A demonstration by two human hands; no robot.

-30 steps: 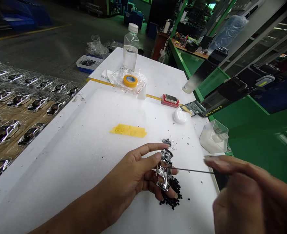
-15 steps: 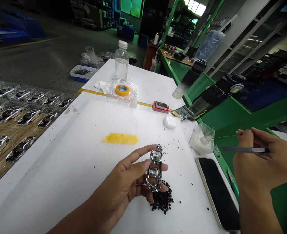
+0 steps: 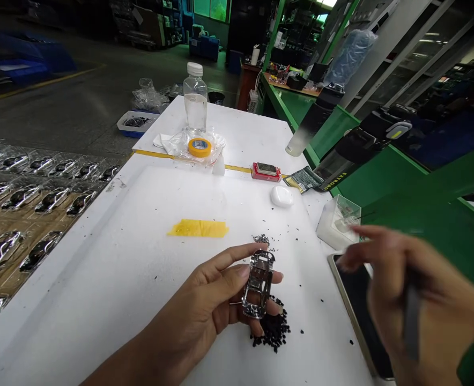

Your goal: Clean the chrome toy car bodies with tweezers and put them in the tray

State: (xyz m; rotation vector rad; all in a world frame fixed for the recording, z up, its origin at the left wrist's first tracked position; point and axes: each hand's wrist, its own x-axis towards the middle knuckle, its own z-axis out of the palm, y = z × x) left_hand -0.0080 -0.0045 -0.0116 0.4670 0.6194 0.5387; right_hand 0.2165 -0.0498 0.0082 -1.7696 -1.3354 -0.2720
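Observation:
My left hand [image 3: 221,289] is closed around a small chrome toy car body [image 3: 258,284], held by its sides over the white table. Just below and behind the fingers lies a pile of small black parts [image 3: 275,329]. A little heap of tiny silvery pieces [image 3: 262,239] sits beyond the car body. My right hand [image 3: 414,289], blurred by motion, is over the phone at the right. Grey tweezers [image 3: 412,316] are gripped in it, pointing downward and smeared. A thin dark stick [image 3: 368,214] leans in the translucent square container [image 3: 335,222], apart from the fingers.
Yellow tape [image 3: 199,228] is stuck to the white table [image 3: 112,268]. A phone [image 3: 360,305], a white case [image 3: 282,196] and a red box [image 3: 266,171] lie around. Bottles [image 3: 195,104] stand behind. Wrapped car bodies [image 3: 52,193] fill cardboard at left.
My right hand has let go of the thin stick, left in the container, and moved left with the tweezers turned downward. The car body has tilted in my left hand.

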